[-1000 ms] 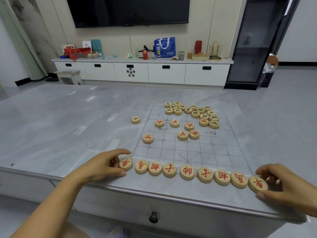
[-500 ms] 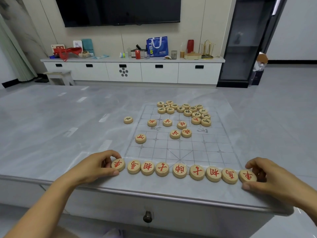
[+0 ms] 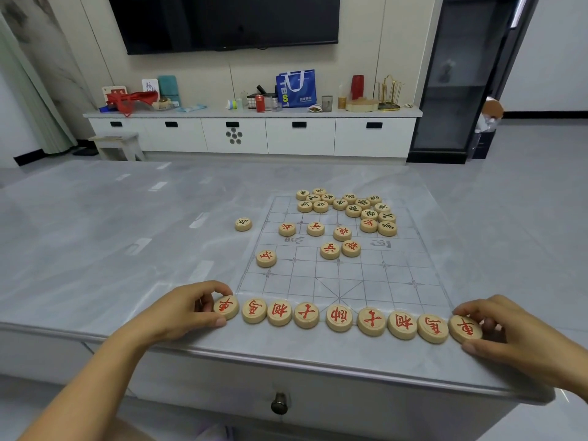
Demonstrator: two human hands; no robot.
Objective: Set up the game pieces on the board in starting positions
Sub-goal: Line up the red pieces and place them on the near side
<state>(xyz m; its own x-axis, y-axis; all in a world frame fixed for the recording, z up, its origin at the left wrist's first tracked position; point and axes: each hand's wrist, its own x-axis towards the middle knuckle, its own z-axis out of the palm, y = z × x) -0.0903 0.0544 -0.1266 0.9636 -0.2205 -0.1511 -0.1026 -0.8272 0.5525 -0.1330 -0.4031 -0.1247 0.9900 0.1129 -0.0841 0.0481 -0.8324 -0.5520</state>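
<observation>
Nine round wooden pieces with red characters sit in a row (image 3: 339,318) along the near edge of the board (image 3: 342,275), a clear sheet with a printed grid lying on the grey marble table (image 3: 111,233). The left hand (image 3: 181,310) has its fingers (image 3: 219,286) closed round the leftmost piece (image 3: 226,307), thumb on the near side, forefinger curled over the far rim. The right hand (image 3: 521,332) pinches the rightmost piece (image 3: 465,328) the same way. Both end pieces read 車; inward come 馬, 相, 仕 on each side, with 帥 in the middle.

Further up the board, six loose red pieces (image 3: 330,250) lie scattered, several reading 兵, two 炮. At the far edge a cluster of green-lettered pieces (image 3: 350,206) is bunched together, with one red piece mixed in at its near right. One green-lettered piece (image 3: 243,223) lies alone off the board to the left. Two faint characters are printed across the board's middle band, too pale to read.

On the white sideboard (image 3: 251,135) behind stands a blue bag (image 3: 296,88) lettered "TBS1".
</observation>
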